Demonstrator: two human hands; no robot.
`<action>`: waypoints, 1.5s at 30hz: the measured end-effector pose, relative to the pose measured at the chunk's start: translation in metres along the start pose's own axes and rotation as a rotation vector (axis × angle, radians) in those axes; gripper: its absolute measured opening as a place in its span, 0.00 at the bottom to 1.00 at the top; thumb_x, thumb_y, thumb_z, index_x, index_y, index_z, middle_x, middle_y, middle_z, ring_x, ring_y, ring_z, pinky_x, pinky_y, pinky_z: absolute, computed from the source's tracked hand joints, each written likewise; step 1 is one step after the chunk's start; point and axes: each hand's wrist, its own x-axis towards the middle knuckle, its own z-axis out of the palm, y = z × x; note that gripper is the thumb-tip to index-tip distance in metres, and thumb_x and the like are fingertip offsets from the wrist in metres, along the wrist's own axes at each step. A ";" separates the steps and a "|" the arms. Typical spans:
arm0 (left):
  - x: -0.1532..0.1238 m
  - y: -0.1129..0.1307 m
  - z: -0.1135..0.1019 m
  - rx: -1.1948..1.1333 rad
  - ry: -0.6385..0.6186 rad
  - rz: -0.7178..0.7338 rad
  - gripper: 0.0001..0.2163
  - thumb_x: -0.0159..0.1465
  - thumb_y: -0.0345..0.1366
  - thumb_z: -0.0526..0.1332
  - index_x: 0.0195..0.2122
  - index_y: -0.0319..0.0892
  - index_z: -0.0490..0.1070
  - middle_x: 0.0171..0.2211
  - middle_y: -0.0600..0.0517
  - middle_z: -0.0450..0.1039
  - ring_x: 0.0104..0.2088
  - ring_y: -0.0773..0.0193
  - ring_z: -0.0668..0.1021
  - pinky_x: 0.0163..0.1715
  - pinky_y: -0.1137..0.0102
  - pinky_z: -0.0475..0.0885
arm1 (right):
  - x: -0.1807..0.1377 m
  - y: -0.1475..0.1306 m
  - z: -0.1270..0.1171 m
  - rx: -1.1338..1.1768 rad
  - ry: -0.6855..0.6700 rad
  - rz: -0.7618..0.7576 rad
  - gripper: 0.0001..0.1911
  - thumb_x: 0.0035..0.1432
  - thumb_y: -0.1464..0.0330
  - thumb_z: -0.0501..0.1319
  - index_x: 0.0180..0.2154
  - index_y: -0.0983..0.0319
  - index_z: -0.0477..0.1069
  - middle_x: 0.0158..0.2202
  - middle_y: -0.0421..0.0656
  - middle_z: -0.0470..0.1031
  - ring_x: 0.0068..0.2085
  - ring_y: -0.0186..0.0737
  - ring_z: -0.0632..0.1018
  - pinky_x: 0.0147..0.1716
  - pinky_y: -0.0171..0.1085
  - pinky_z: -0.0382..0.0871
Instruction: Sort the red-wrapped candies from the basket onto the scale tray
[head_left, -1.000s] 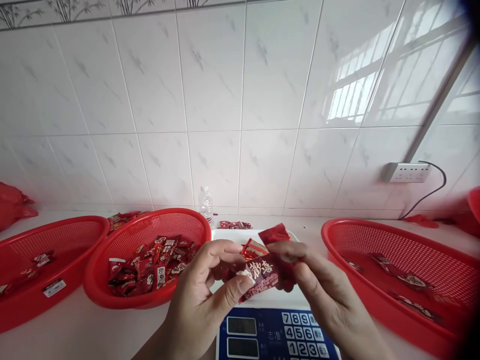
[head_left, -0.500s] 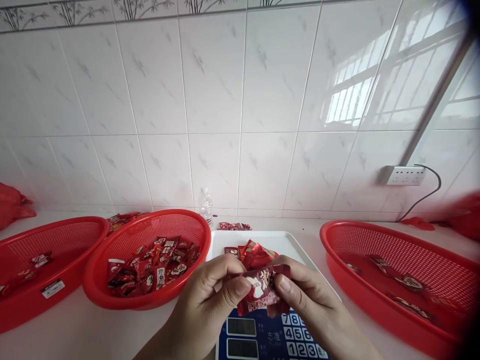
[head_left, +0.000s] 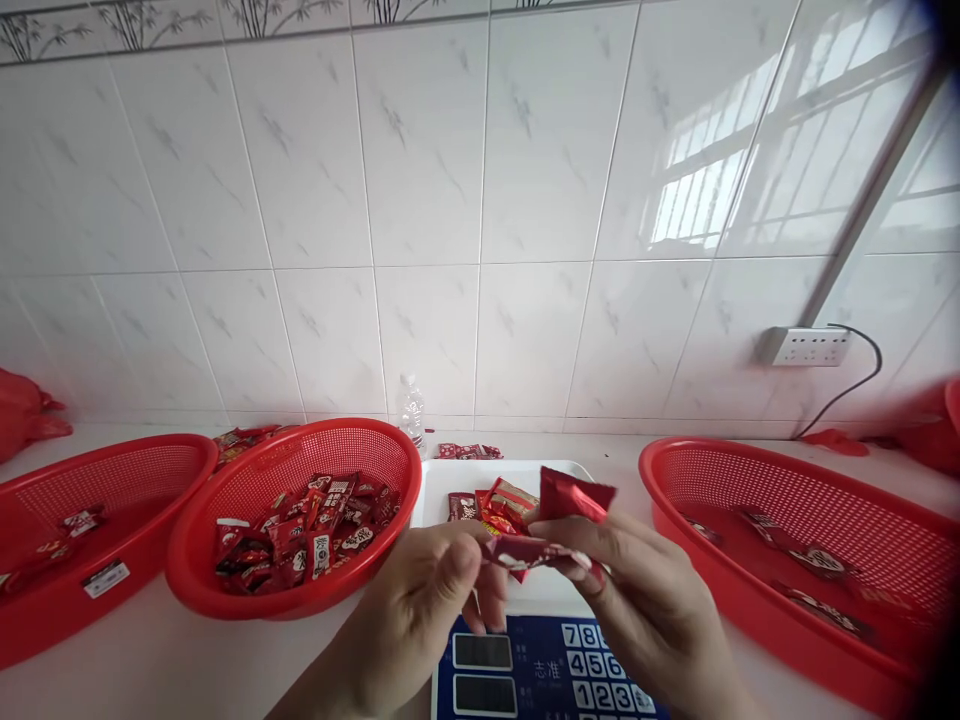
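Note:
A small dark-red snack packet (head_left: 534,553) is held nearly edge-on above the scale. Its right end is pinched by my right hand (head_left: 649,590), which also has a second, shiny red packet (head_left: 574,495) sticking up between its fingers. My left hand (head_left: 420,605) is closed at the first packet's left end, thumb on top and other fingers curled below. Beneath both hands is a weighing scale with a white pan (head_left: 439,480) and a blue keypad panel (head_left: 544,665). Several red and gold packets (head_left: 506,500) lie on the pan, partly hidden by my hands.
Left of the scale, a red basket (head_left: 187,570) holds many packets; another red basket (head_left: 45,620) stands farther left. At right, a red basket (head_left: 712,590) contains several packets. A clear bottle (head_left: 411,405) and loose packets (head_left: 469,452) lie near the tiled wall.
The dark-red packet has turned from face-on to nearly edge-on. A shiny red packet now rises upright in my right hand. The fingers of my left hand have loosened somewhat.

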 end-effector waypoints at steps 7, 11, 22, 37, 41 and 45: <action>0.000 0.003 0.001 -0.400 -0.113 -0.089 0.18 0.60 0.51 0.61 0.38 0.40 0.66 0.23 0.53 0.71 0.23 0.70 0.74 0.25 0.76 0.70 | -0.004 0.004 -0.010 -0.225 -0.096 -0.185 0.31 0.57 0.81 0.56 0.57 0.48 0.65 0.51 0.45 0.71 0.49 0.44 0.75 0.42 0.44 0.76; -0.001 0.007 0.005 -0.397 -0.016 -0.063 0.09 0.62 0.41 0.62 0.36 0.41 0.66 0.27 0.53 0.72 0.27 0.70 0.75 0.28 0.76 0.73 | -0.001 0.000 -0.010 -0.288 -0.017 -0.084 0.27 0.59 0.79 0.56 0.56 0.49 0.65 0.43 0.44 0.76 0.43 0.41 0.78 0.35 0.38 0.77; -0.003 0.012 0.012 -0.112 0.091 0.013 0.08 0.64 0.41 0.60 0.36 0.42 0.68 0.31 0.53 0.71 0.31 0.70 0.72 0.32 0.75 0.71 | 0.008 -0.010 -0.009 0.110 -0.059 0.167 0.18 0.62 0.53 0.53 0.35 0.57 0.74 0.30 0.42 0.75 0.31 0.38 0.75 0.29 0.34 0.71; -0.002 0.012 0.012 0.346 0.121 0.234 0.11 0.65 0.40 0.57 0.27 0.41 0.68 0.23 0.55 0.67 0.25 0.69 0.69 0.26 0.76 0.66 | 0.008 -0.012 -0.005 0.168 -0.172 0.194 0.15 0.61 0.56 0.57 0.31 0.60 0.74 0.27 0.41 0.73 0.29 0.36 0.74 0.28 0.34 0.70; -0.002 0.012 0.012 0.418 0.109 0.281 0.09 0.65 0.37 0.58 0.28 0.42 0.68 0.23 0.55 0.68 0.25 0.69 0.70 0.27 0.75 0.67 | 0.010 -0.014 -0.005 0.103 -0.179 0.143 0.11 0.62 0.63 0.57 0.31 0.59 0.74 0.27 0.41 0.74 0.28 0.35 0.74 0.27 0.33 0.69; -0.002 0.010 0.013 0.472 0.172 0.302 0.03 0.62 0.35 0.61 0.36 0.44 0.69 0.30 0.53 0.73 0.29 0.67 0.74 0.30 0.74 0.70 | 0.010 -0.014 -0.004 0.013 -0.122 0.062 0.11 0.63 0.63 0.57 0.34 0.59 0.76 0.28 0.43 0.73 0.28 0.36 0.74 0.26 0.34 0.70</action>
